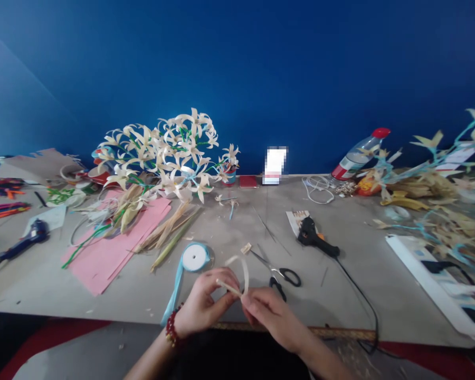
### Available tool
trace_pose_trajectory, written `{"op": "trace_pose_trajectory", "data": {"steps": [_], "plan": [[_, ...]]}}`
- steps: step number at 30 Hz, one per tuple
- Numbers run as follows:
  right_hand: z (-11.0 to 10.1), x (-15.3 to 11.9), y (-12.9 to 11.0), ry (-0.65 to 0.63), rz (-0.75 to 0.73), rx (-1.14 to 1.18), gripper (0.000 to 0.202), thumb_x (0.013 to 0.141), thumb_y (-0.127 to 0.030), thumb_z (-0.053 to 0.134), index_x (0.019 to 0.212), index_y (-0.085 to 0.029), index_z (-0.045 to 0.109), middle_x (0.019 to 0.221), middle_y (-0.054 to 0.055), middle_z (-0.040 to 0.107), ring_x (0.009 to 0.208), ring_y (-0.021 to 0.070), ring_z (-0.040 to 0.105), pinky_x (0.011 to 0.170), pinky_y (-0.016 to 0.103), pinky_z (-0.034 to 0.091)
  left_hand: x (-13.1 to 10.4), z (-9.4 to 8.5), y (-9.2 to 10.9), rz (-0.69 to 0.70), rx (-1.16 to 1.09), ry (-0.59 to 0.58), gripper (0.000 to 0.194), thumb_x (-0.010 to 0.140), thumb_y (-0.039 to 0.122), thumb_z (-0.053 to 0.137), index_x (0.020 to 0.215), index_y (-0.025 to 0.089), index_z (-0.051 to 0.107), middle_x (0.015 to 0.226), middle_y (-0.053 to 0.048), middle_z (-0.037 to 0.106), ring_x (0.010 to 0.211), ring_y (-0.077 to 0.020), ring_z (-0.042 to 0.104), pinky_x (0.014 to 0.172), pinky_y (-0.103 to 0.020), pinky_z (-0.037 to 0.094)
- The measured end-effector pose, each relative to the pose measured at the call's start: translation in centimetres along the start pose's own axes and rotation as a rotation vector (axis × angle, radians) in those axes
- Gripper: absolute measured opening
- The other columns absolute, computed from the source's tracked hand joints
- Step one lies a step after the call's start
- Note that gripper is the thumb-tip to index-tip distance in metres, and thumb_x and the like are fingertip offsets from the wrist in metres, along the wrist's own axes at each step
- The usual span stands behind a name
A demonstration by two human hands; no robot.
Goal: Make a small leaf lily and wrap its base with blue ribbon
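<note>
The pale strip (246, 274) looks light, thin and springy, and probably splits easily (dry husk, perhaps), so a gentle fingertip pinch near its lower end should suit it. It sits between the left hand (209, 302) and right hand (269, 314), both pinching with fingers close together, its loop curling up beyond them over the surface (229, 227).

From my end I see a cream strip (246, 277) at lower centre, light-blue ribbon (175, 293) and pink paper (98, 264) at lower left, creamy-white flowers (164, 140) left of centre, a red cap (381, 133) upper right, deep-blue wall (261, 68) across the top.
</note>
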State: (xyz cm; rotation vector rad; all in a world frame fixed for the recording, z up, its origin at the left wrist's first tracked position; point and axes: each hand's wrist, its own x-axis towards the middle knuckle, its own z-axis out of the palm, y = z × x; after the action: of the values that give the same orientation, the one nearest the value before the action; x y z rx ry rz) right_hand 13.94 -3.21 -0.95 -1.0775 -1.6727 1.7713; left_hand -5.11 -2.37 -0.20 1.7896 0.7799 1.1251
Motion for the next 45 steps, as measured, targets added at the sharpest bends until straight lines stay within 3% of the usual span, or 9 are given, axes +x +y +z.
{"op": "trace_pose_trajectory", "data": {"steps": [8, 13, 19, 25, 31, 39, 45], "plan": [[0.1, -0.3, -0.2, 0.119, -0.161, -0.315, 0.049, 0.103, -0.049, 0.031, 0.069, -0.019, 0.050, 0.064, -0.001, 0.051, 0.062, 0.0134, 0.049, 0.060, 0.026, 0.031, 0.1, 0.0, 0.3, -0.002, 0.010, 0.012, 0.010, 0.087, 0.007, 0.061, 0.086, 0.017, 0.062, 0.079, -0.006, 0.066, 0.076, -0.0168, 0.062, 0.072, -0.030, 0.050], [0.4, -0.1, -0.1, 0.134, -0.205, -0.356, 0.042, 0.103, -0.045, 0.036, 0.073, -0.019, 0.052, 0.065, 0.000, 0.053, 0.061, 0.0142, 0.047, 0.060, 0.027, 0.030, -0.1, 0.0, 0.3, 0.004, 0.017, 0.030, 0.012, 0.087, 0.007, 0.060, 0.089, 0.018, 0.062, 0.080, -0.006, 0.067, 0.078, -0.0179, 0.062, 0.074, -0.031, 0.051], [0.4, 0.0, 0.6, -0.002, -0.088, -0.087, 0.054, 0.100, -0.057, 0.033, 0.062, -0.020, 0.041, 0.057, -0.004, 0.039, 0.055, 0.0117, 0.038, 0.054, 0.026, 0.028, -0.4, -0.2, 0.1, 0.021, 0.028, -0.042, 0.013, 0.086, 0.006, 0.058, 0.090, 0.017, 0.062, 0.082, -0.008, 0.066, 0.080, -0.0189, 0.062, 0.076, -0.032, 0.050], [0.1, 0.0, 0.6, -0.111, -0.018, 0.100, 0.060, 0.096, -0.065, 0.037, 0.058, -0.019, 0.045, 0.052, -0.004, 0.040, 0.051, 0.0105, 0.036, 0.052, 0.025, 0.027, -0.4, -0.5, 0.1, 0.044, 0.026, -0.093, 0.010, 0.087, 0.009, 0.057, 0.090, 0.017, 0.063, 0.082, -0.009, 0.067, 0.079, -0.0193, 0.062, 0.076, -0.033, 0.049], [0.3, -0.2, 0.8, -0.166, 0.067, 0.321, 0.062, 0.089, -0.073, 0.044, 0.057, -0.019, 0.044, 0.050, -0.006, 0.038, 0.045, 0.0077, 0.028, 0.044, 0.024, 0.018, -0.3, -0.8, 0.2, 0.067, 0.017, -0.115, 0.010, 0.090, 0.012, 0.055, 0.090, 0.017, 0.064, 0.080, -0.009, 0.068, 0.077, -0.0194, 0.062, 0.074, -0.033, 0.049], [0.2, -0.4, 0.9, -0.250, 0.121, 0.562, 0.060, 0.086, -0.069, 0.054, 0.055, -0.019, 0.043, 0.045, -0.009, 0.031, 0.039, 0.0046, 0.019, 0.038, 0.022, 0.010, 0.0, -1.2, 0.3, 0.068, 0.051, -0.152, 0.009, 0.091, 0.018, 0.054, 0.087, 0.018, 0.062, 0.078, -0.009, 0.068, 0.075, -0.0196, 0.061, 0.072, -0.033, 0.049], [-0.5, -0.6, 0.7, -0.286, 0.113, 0.638, 0.058, 0.086, -0.066, 0.056, 0.055, -0.019, 0.045, 0.042, -0.010, 0.032, 0.036, 0.0041, 0.021, 0.037, 0.021, 0.009, -0.1, -1.7, 0.2, 0.079, 0.071, -0.157, 0.010, 0.091, 0.017, 0.054, 0.083, 0.018, 0.060, 0.076, -0.008, 0.067, 0.074, -0.0193, 0.061, 0.072, -0.032, 0.048]]}}
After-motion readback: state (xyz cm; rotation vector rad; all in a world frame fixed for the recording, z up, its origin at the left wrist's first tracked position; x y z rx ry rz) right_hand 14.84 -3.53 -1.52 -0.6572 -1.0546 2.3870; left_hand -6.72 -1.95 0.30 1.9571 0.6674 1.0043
